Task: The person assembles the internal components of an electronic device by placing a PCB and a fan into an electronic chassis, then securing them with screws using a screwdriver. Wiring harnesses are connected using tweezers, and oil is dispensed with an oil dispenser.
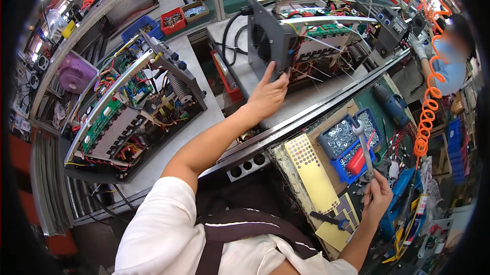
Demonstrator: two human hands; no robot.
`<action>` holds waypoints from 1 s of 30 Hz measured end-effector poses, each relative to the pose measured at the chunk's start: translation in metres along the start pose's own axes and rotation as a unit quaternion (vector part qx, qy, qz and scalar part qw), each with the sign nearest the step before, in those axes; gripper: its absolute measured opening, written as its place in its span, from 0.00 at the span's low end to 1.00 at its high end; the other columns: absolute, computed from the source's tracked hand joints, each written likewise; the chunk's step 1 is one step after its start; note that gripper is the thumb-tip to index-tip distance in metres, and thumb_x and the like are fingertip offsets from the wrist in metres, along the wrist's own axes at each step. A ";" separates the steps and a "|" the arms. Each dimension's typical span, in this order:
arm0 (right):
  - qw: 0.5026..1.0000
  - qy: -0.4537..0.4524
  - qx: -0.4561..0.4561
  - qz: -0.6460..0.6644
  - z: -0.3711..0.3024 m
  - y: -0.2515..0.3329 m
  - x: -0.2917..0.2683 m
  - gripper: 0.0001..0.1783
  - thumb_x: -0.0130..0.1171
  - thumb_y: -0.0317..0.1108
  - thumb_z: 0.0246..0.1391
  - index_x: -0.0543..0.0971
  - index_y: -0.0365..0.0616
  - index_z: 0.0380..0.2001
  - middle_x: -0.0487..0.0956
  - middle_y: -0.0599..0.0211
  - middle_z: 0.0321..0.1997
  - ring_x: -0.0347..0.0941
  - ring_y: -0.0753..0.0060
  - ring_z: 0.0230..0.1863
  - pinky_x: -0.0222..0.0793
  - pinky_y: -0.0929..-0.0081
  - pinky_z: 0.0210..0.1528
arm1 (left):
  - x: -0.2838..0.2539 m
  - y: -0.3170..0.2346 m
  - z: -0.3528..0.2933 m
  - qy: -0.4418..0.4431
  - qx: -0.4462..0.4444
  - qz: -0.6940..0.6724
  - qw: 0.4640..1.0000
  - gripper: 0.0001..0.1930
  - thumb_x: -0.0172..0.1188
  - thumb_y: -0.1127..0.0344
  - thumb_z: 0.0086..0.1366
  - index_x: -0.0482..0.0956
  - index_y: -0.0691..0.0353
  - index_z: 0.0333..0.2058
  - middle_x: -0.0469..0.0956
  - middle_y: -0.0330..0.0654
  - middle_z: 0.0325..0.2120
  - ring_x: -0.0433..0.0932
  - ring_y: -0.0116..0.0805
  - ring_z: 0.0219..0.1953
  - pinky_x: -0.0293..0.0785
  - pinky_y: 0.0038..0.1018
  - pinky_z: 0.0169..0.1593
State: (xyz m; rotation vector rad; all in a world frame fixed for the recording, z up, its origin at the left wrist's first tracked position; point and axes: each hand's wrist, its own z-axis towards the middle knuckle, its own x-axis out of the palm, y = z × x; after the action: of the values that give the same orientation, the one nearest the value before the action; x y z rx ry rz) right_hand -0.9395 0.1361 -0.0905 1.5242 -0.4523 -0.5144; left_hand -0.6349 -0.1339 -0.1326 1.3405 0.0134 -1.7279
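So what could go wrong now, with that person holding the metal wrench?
The silver metal wrench in the right hand might slip and scatter the small silver metal pieces in the blue plastic bins. The left hand is at the edge of the dark grey metal panel, so it might get scraped. The green circuit board beside that panel is uncovered, so a knock could damage it.

The left machine [133,109] stands between the fan [75,75] and the right machine [278,38], before which sits a parts bin [323,147].

silver wrench [365,148], dark grey machine panel [282,40], yellow sheet [317,184] with dark dots, orange hose [423,129], purple fan [74,76]
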 end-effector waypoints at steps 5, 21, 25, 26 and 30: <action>0.997 0.078 0.000 -0.016 0.024 0.023 0.029 0.14 0.55 0.26 0.55 0.77 0.31 0.45 0.71 0.71 0.16 0.56 0.88 0.10 0.45 0.88 0.12 | -0.014 0.015 -0.051 0.006 -0.045 -0.007 0.999 0.14 0.49 0.67 0.54 0.78 0.68 0.36 0.75 0.42 0.39 0.65 0.31 0.57 0.36 0.58 0.69; 0.803 0.063 -0.379 -0.456 0.163 -0.002 0.082 0.10 0.58 0.31 0.49 0.81 0.43 0.36 0.79 0.55 0.26 0.76 0.54 0.27 0.70 0.64 0.30 | -0.050 0.017 -0.121 0.075 -0.121 -0.021 0.990 0.13 0.54 0.69 0.50 0.78 0.63 0.36 0.73 0.36 0.41 0.64 0.29 0.57 0.38 0.58 0.67; 0.769 0.096 -0.402 -0.487 0.198 -0.021 0.104 0.08 0.55 0.32 0.50 0.80 0.45 0.32 0.80 0.57 0.28 0.77 0.53 0.31 0.72 0.58 0.34 | -0.048 0.017 -0.134 0.087 -0.139 -0.024 0.986 0.14 0.54 0.69 0.49 0.78 0.64 0.37 0.74 0.36 0.41 0.64 0.30 0.57 0.40 0.59 0.67; 0.761 0.107 -0.405 -0.494 0.205 -0.026 0.109 0.08 0.55 0.32 0.50 0.80 0.45 0.33 0.80 0.57 0.28 0.77 0.53 0.31 0.72 0.58 0.34 | -0.047 0.017 -0.137 0.085 -0.145 -0.021 0.986 0.14 0.54 0.69 0.49 0.78 0.64 0.37 0.74 0.36 0.41 0.64 0.30 0.57 0.40 0.59 0.67; 0.733 0.134 -0.447 -0.495 0.220 -0.042 0.132 0.07 0.53 0.30 0.51 0.79 0.43 0.32 0.79 0.56 0.26 0.77 0.52 0.28 0.72 0.58 0.31 | -0.048 0.018 -0.151 0.092 -0.157 -0.006 0.983 0.14 0.55 0.68 0.50 0.78 0.64 0.37 0.73 0.36 0.41 0.65 0.30 0.56 0.40 0.60 0.66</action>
State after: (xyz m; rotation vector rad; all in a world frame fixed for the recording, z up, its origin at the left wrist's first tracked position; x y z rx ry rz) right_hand -0.9609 -0.1185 -0.1365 0.7231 0.8434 -1.1067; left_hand -0.5089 -0.0369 -0.1482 1.2594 0.3842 -1.5299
